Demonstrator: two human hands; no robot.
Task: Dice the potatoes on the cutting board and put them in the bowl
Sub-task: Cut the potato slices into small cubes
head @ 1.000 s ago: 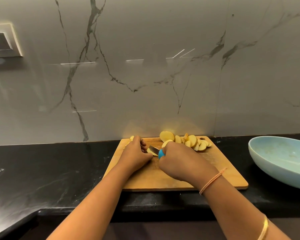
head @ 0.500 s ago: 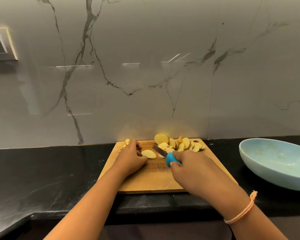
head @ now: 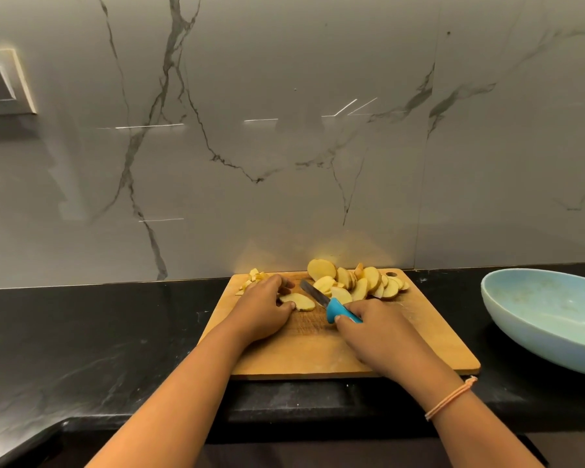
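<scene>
A wooden cutting board [head: 318, 352] lies on the black counter. Several potato slices [head: 362, 282] are heaped at its far right. A few diced bits [head: 252, 278] sit at the far left corner. My left hand [head: 262, 310] holds one potato slice [head: 299, 301] flat on the board with thumb and fingertips. My right hand [head: 375, 336] grips the blue handle of a small knife [head: 331, 305]; its blade points up-left, lying beside the held slice and the heap. The light blue bowl [head: 527, 319] stands to the right, with nothing visible inside.
A marble wall rises directly behind the board. A switch plate [head: 0, 84] is mounted at the upper left. The black counter [head: 98, 332] stretches left of the board, and its front edge runs just below the board.
My right hand drew the knife back to the right, off the slice, uncovering it. My left hand stayed on the slice. The camera view shifted slightly.
</scene>
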